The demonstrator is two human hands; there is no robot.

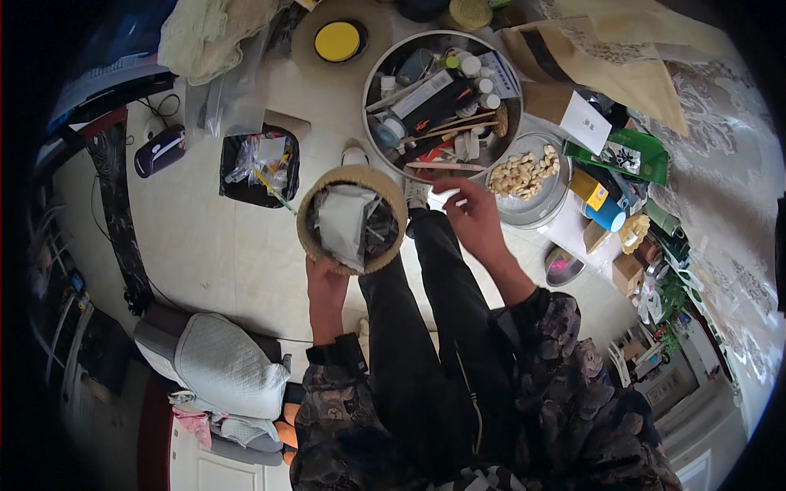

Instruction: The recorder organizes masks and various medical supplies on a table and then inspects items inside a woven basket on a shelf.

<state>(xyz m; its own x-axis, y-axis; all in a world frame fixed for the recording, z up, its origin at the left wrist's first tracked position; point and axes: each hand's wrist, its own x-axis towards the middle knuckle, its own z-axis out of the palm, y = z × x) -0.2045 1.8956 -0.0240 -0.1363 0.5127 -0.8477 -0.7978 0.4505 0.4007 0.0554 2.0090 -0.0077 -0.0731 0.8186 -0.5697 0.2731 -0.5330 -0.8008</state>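
My left hand [326, 282] grips the near side of a round woven basket [310, 243] and holds it up over my legs; some of its fingers are hidden beneath the basket. Inside the basket lie a white packet [341, 222] and some crinkled silvery-grey wrapping [379, 227]. To the right, my right hand [471, 209] hangs with bent fingers apart and nothing visible in it. It is close to the near rim of a big round metal basin [517, 105]. Bottles, boxes and sticks crowd the basin, and a flat pinkish strip [446, 166] lies by its near rim.
Right of the basin, a round metal tray [499, 209] holds pale shelled pieces [524, 173]. Beyond it are a green box [655, 159] and a blue cup [607, 218]. A black-lined bin [233, 192] stands on the floor at left, near a purple appliance [160, 151].
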